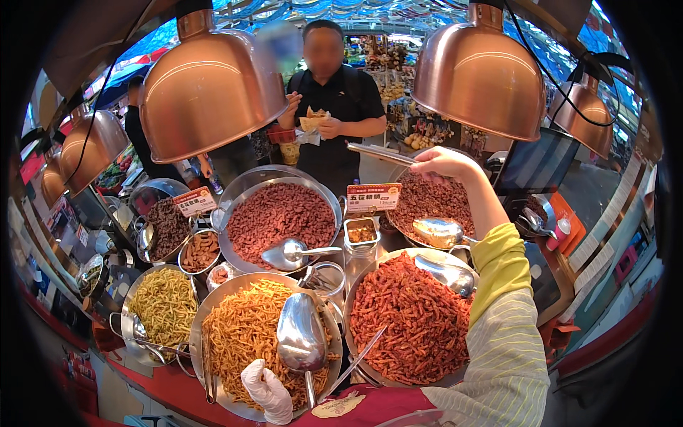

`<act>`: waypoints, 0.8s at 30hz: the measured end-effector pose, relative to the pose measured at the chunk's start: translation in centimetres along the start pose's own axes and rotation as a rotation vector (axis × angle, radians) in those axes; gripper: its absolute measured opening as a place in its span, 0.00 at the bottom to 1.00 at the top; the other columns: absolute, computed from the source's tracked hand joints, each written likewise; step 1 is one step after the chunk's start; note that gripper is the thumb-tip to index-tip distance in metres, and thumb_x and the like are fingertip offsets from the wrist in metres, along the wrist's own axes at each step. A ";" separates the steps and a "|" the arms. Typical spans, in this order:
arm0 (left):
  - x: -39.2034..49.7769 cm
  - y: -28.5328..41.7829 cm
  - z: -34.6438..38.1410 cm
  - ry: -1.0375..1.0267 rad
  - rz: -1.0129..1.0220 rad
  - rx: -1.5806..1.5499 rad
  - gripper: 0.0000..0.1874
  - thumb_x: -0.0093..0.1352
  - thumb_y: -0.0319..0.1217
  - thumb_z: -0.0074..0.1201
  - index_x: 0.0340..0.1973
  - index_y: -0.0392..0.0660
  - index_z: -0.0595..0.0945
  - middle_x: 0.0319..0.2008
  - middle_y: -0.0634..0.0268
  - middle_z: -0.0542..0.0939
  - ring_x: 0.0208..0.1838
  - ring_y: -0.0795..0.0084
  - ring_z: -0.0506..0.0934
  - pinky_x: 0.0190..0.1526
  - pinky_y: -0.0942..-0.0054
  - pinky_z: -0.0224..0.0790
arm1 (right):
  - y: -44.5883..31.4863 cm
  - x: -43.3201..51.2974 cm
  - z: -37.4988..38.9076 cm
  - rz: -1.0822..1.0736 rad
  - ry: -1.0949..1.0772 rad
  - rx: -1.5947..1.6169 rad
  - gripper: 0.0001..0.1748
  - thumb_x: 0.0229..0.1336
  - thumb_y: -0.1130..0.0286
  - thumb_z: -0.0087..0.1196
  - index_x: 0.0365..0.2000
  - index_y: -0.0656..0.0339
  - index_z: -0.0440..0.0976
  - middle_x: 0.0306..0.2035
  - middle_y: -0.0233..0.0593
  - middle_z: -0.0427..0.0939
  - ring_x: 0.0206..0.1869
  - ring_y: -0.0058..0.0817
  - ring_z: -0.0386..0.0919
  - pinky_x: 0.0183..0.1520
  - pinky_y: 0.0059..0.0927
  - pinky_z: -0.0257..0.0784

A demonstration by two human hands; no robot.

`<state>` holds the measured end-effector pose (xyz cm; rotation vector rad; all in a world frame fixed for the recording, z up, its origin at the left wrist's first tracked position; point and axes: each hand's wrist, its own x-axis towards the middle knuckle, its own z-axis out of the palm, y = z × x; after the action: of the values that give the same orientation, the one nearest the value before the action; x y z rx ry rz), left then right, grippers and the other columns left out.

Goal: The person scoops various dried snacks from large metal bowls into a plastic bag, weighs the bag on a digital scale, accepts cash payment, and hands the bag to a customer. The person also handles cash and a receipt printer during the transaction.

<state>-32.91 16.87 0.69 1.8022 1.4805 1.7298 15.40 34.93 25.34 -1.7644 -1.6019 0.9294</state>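
My right hand [445,163], bare, grips metal tongs [381,153]. They are raised over the back pan of reddish-brown diced food [435,195] and extend to the left. My left hand [268,389], in a white glove, is curled at the near edge of a pan of yellow fried strips [243,320], with nothing visible in it. A metal scoop [301,336] lies on those strips beside it. To the right, a pan holds red fried strips [408,325], with another metal scoop [448,275] at its back. A long thin metal utensil [358,360] slants between the two pans.
Copper lamp shades [211,96] [480,77] hang low over the counter. Across it stands a person [333,101] holding wrapped food [315,120]. Sign cards [373,197], a clear jar [325,278] of utensils and a large pan of dark red pieces [280,219] fill the middle.
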 end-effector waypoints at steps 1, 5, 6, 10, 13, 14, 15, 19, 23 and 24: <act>-0.1 0.0 -0.2 -0.011 -0.013 0.007 0.15 0.64 0.18 0.40 0.47 0.38 0.69 0.45 0.59 0.69 0.50 0.66 0.69 0.54 0.68 0.62 | -0.4 1.5 0.6 -0.006 0.039 0.037 0.11 0.58 0.63 0.56 0.29 0.60 0.76 0.17 0.25 0.69 0.15 0.12 0.65 0.15 0.17 0.56; -0.4 -0.2 -0.7 -0.007 -0.002 0.039 0.14 0.65 0.18 0.41 0.47 0.36 0.70 0.46 0.57 0.69 0.50 0.66 0.69 0.54 0.69 0.62 | -2.1 7.2 3.4 -0.022 0.205 0.028 0.14 0.56 0.63 0.57 0.26 0.66 0.76 0.17 0.30 0.70 0.13 0.16 0.64 0.13 0.22 0.56; -0.4 -0.3 -0.7 0.002 0.005 0.041 0.13 0.65 0.18 0.41 0.46 0.35 0.70 0.45 0.57 0.69 0.49 0.66 0.70 0.53 0.69 0.62 | -2.5 8.4 4.0 -0.003 0.214 0.043 0.13 0.57 0.63 0.56 0.26 0.65 0.75 0.17 0.29 0.69 0.13 0.16 0.63 0.13 0.21 0.56; -0.5 -1.0 -0.6 0.054 -0.016 -0.003 0.12 0.65 0.18 0.41 0.45 0.36 0.70 0.43 0.57 0.70 0.47 0.65 0.71 0.53 0.68 0.62 | -3.4 11.7 5.6 0.016 0.268 0.145 0.14 0.57 0.65 0.56 0.24 0.67 0.74 0.16 0.31 0.69 0.13 0.18 0.63 0.13 0.23 0.55; -0.6 -1.0 -0.6 0.059 -0.010 0.033 0.12 0.65 0.17 0.41 0.45 0.36 0.70 0.43 0.57 0.70 0.48 0.65 0.71 0.53 0.67 0.63 | -3.6 13.2 6.1 0.028 0.278 0.200 0.12 0.55 0.68 0.57 0.28 0.69 0.75 0.18 0.36 0.70 0.13 0.20 0.64 0.13 0.25 0.57; -0.7 -0.9 -0.6 0.054 -0.015 0.039 0.12 0.65 0.17 0.41 0.45 0.36 0.70 0.43 0.57 0.70 0.48 0.65 0.71 0.53 0.67 0.63 | -3.7 13.6 6.2 0.028 0.274 0.198 0.12 0.55 0.68 0.57 0.28 0.70 0.75 0.18 0.36 0.70 0.13 0.20 0.64 0.13 0.25 0.57; -0.8 -0.8 -0.6 0.047 -0.020 0.046 0.12 0.65 0.17 0.41 0.44 0.36 0.70 0.43 0.57 0.70 0.48 0.65 0.71 0.53 0.67 0.63 | -3.7 14.1 6.3 0.035 0.280 0.196 0.12 0.55 0.68 0.57 0.28 0.70 0.75 0.18 0.36 0.70 0.13 0.20 0.64 0.13 0.25 0.57; -0.9 -0.2 -0.8 0.027 -0.018 0.088 0.13 0.65 0.17 0.40 0.45 0.36 0.70 0.43 0.57 0.70 0.47 0.65 0.70 0.53 0.67 0.63 | -3.7 15.4 6.6 0.056 0.298 0.209 0.12 0.55 0.68 0.57 0.29 0.70 0.75 0.17 0.36 0.70 0.12 0.20 0.63 0.13 0.25 0.57; -0.9 -0.2 -0.9 0.044 -0.023 0.102 0.13 0.65 0.17 0.40 0.45 0.36 0.70 0.43 0.57 0.70 0.47 0.65 0.70 0.52 0.67 0.63 | -3.7 16.4 6.8 0.072 0.321 0.198 0.12 0.55 0.68 0.58 0.29 0.70 0.75 0.17 0.36 0.71 0.13 0.20 0.64 0.13 0.26 0.57; -0.9 -0.2 -1.0 0.052 -0.044 0.102 0.13 0.65 0.17 0.40 0.45 0.36 0.70 0.43 0.57 0.70 0.47 0.65 0.70 0.52 0.67 0.63 | -3.7 16.6 6.9 0.074 0.324 0.190 0.12 0.55 0.68 0.58 0.29 0.70 0.75 0.16 0.36 0.71 0.13 0.20 0.64 0.13 0.26 0.57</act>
<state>-33.66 15.84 0.22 1.7713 1.6451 1.7220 8.32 51.62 22.26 -1.7461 -1.2120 0.7551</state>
